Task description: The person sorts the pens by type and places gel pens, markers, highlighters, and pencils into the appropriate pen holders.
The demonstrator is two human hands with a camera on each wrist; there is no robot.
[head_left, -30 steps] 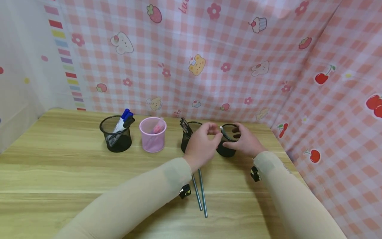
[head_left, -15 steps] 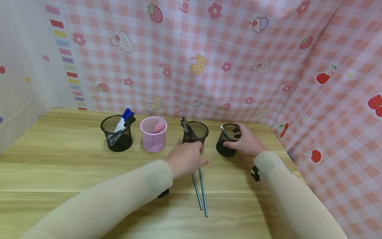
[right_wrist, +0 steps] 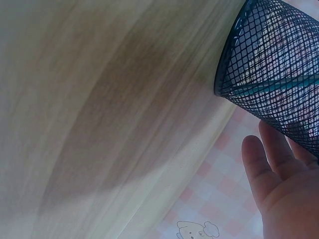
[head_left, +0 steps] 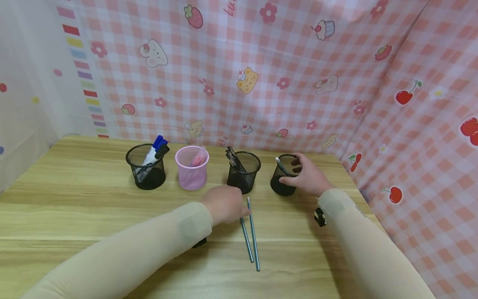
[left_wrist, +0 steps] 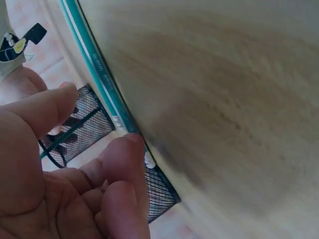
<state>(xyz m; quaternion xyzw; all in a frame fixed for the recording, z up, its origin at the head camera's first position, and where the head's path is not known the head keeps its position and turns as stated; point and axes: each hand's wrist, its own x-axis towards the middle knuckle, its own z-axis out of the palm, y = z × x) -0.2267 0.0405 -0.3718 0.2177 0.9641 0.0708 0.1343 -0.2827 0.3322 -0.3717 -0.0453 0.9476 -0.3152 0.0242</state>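
Observation:
Two green pencils [head_left: 254, 236] lie side by side on the table, eraser ends toward the cups. My left hand [head_left: 224, 203] is over the left pencil's far end. In the left wrist view, its index fingertip [left_wrist: 133, 139] is right at that end while the thumb stands apart. My right hand [head_left: 306, 176] holds the rightmost black mesh pen cup [head_left: 282, 187], thumb on the near side and fingers at the far rim. One green pencil [head_left: 280, 163] with a white eraser leans inside; through the mesh it shows in the right wrist view.
Left of the held cup, a black mesh cup [head_left: 239, 182] holds several black pens. Farther left stand a pink cup [head_left: 192, 178] with a pink item and another black cup [head_left: 149, 180] with markers. A checked cloth [head_left: 224, 83] hangs behind the wooden table [head_left: 74, 216].
My left hand has moved from beside the rightmost cup, left and toward me, down to the pencils on the table. My right hand has stayed at its cup.

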